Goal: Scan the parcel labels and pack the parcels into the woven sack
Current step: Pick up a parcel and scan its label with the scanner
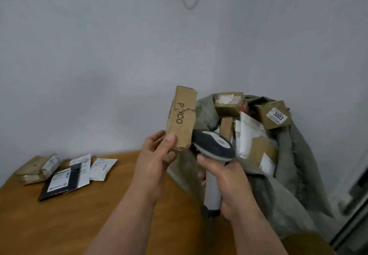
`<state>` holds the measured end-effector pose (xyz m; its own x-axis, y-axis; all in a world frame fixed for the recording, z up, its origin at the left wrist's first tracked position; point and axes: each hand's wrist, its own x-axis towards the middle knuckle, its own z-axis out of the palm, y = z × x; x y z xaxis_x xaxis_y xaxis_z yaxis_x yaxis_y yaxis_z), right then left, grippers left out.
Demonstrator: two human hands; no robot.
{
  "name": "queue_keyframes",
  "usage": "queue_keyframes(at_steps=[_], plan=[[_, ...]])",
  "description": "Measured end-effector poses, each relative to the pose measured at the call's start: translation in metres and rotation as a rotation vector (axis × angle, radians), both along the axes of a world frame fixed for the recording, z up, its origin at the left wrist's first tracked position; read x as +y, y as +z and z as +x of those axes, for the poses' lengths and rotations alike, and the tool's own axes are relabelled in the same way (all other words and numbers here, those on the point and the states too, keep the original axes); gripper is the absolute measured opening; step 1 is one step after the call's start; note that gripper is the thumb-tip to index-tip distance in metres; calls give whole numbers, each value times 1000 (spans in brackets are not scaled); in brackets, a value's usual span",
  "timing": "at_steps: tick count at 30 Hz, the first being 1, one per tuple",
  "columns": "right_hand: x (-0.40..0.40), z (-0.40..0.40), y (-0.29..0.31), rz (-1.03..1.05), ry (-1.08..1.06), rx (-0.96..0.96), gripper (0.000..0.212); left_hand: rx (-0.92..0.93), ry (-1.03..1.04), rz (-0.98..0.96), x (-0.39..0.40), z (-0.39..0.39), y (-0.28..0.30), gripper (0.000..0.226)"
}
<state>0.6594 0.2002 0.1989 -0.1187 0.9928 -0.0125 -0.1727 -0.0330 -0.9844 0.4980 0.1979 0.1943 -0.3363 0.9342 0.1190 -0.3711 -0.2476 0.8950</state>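
Carton, brown and printed in dark letters, held upright above the table edge by the left hand, thumb curled over its lower front and fingers behind. Right hand wrapped round the pale handle of the scanner, whose dark head sits just beside the carton's lower corner. Behind: green sack, mouth open, holding boxes and mailers. Far left on the table: more parcels, well apart from the hands

Parcel sorting room: labelled parcels on table, stuffed woven sack.
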Motion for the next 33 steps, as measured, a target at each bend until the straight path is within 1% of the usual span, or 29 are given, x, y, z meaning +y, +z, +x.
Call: queue_keyframes(at_steps=[1, 3, 7, 10, 13, 15, 17, 19, 22, 24, 25, 27, 28, 30, 31, 33], plan=[[6, 9, 1, -1, -42, 7, 27, 64, 11, 0, 9, 9, 8, 85], [19, 26, 1, -7, -130, 26, 33, 236, 26, 0, 28, 28, 19, 82], [45, 51, -4, -101, -327, 86, 36, 684, 105, -28, 75, 61, 23, 65], [59, 70, -8, -148, -453, 98, 39, 999, 182, 58, 106, 79, 20, 69], [70, 94, -13, -157, -530, 127, 36, 1304, 236, 181, 128, 96, 14, 72], [78, 107, -16, -165, -552, 131, 35, 1503, 273, 255, 139, 107, 8, 74], [89, 117, -15, -159, -534, 136, 31, 1638, 261, 280, 149, 120, 0, 70], [102, 125, -14, -166, -482, 139, 23, 1696, 187, 225, 159, 132, -9, 58], [118, 135, -15, -169, -398, 140, 12, 1718, -30, 80, 172, 146, -21, 41], [125, 140, -19, -157, -352, 118, 14, 1779, -147, -10, 178, 153, -24, 32], [128, 142, -22, -159, -328, 102, 16, 1778, -196, -58, 179, 155, -26, 31], [132, 145, -25, -177, -275, 86, 21, 1711, -280, -113, 179, 155, -26, 32], [133, 146, -26, -183, -248, 85, 23, 1666, -297, -105, 178, 154, -25, 32], [134, 146, -28, -172, -202, 75, 24, 1549, -258, -84, 173, 150, -20, 33], [134, 144, -28, -159, -184, 67, 22, 1479, -191, -91, 169, 146, -16, 34], [132, 139, -26, -137, -142, 52, 19, 1333, 10, -103, 159, 138, -10, 31]])
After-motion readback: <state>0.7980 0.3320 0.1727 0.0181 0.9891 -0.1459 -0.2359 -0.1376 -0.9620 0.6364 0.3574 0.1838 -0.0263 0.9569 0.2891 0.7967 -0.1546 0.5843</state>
